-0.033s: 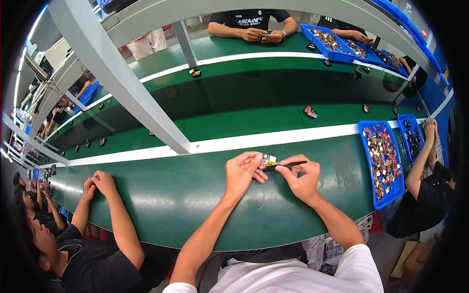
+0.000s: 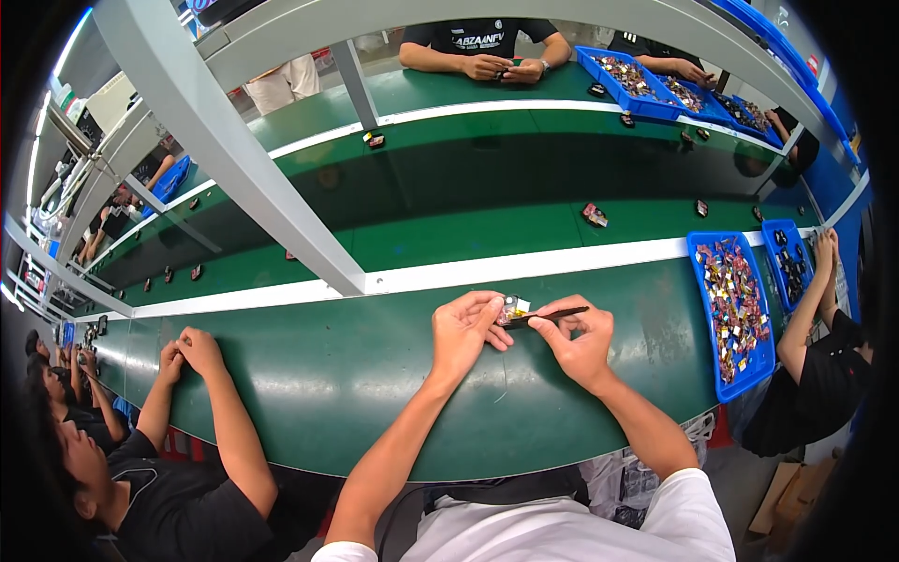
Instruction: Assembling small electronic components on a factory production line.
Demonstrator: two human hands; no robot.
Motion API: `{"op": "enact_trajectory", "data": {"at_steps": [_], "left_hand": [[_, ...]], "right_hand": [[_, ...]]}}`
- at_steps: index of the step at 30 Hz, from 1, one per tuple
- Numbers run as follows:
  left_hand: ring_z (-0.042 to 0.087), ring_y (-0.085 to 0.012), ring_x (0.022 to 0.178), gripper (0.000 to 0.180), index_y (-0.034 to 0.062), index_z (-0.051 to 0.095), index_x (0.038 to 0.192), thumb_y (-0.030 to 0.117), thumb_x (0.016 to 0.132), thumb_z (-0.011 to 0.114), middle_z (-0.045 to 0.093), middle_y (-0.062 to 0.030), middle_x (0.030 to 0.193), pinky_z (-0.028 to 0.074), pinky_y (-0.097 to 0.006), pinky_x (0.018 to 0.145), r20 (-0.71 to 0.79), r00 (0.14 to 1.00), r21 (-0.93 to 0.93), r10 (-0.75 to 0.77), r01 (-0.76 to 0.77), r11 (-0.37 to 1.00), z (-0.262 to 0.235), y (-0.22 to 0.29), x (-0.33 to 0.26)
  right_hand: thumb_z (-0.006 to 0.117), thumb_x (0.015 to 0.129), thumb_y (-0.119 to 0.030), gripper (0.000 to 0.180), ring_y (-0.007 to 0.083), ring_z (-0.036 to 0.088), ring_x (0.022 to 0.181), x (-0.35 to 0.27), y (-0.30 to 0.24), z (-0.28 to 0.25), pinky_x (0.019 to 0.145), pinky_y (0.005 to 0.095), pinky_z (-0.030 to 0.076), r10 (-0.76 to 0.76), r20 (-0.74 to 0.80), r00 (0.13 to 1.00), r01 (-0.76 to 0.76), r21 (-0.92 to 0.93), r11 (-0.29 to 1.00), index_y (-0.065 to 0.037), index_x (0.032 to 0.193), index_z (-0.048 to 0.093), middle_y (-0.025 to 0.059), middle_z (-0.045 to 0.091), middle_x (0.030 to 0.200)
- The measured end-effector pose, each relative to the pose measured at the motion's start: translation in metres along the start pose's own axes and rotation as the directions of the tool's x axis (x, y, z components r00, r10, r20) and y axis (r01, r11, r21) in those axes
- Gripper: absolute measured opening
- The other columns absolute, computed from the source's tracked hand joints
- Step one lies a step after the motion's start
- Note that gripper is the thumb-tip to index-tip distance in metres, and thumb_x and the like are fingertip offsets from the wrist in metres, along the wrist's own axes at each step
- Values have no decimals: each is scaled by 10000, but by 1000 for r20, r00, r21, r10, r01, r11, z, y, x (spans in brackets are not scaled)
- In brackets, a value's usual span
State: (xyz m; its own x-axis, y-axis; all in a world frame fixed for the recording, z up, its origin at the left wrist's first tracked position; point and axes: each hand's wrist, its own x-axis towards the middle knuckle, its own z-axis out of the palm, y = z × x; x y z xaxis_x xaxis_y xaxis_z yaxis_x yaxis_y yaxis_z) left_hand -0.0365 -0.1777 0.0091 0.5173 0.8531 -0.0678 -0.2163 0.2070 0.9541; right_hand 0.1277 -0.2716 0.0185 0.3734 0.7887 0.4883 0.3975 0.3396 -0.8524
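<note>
Above the green work surface [image 2: 375, 393], my left hand [image 2: 461, 330] is closed around a small electronic assembly [image 2: 511, 307] with a round grey part, a white tab and a patch of yellow. My right hand [image 2: 582, 343] pinches a thin black tool [image 2: 562, 315] that looks like tweezers. Its tip reaches the assembly at my left fingertips. The fingers hide much of the assembly, so the exact point of contact cannot be made out.
To my right stands a blue tray [image 2: 726, 389] heaped with small colourful parts, and beyond it another blue tray [image 2: 771, 234] of dark pieces. A white rail [image 2: 468, 269] borders a green belt [image 2: 449, 225] carrying scattered dark assemblies. Co-workers' hands [image 2: 192, 351] are close on my left.
</note>
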Motion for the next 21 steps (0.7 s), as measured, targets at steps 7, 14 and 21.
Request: {"op": "enact_trajectory", "data": {"at_steps": [7,14,21], "left_hand": [[691,-190,577,218,-118,664,1088,73,994,618,708,-163,833,562,-266,492,-11,1000,45,13,-13,999,-2,-1,0],[700,-222,583,247,-134,657,1106,86,1002,614,701,-184,837,575,-280,492,11,1000,63,15,-16,998,-3,-1,0],[696,-217,577,258,-134,657,1101,101,1001,619,701,-177,834,564,-273,487,31,999,41,-7,5,999,-4,-3,3]], "right_hand": [[790,821,31,152,-13,447,496,4,2,-3,450,173,319,78,30,997,-80,88,993,12,940,698,38,726,808],[800,810,28,157,-6,440,482,2,4,-2,445,183,321,19,65,998,-22,46,999,17,933,704,30,719,797],[812,790,30,141,5,426,453,4,6,-5,435,201,314,10,78,997,-11,7,1000,9,894,720,28,717,762]]}}
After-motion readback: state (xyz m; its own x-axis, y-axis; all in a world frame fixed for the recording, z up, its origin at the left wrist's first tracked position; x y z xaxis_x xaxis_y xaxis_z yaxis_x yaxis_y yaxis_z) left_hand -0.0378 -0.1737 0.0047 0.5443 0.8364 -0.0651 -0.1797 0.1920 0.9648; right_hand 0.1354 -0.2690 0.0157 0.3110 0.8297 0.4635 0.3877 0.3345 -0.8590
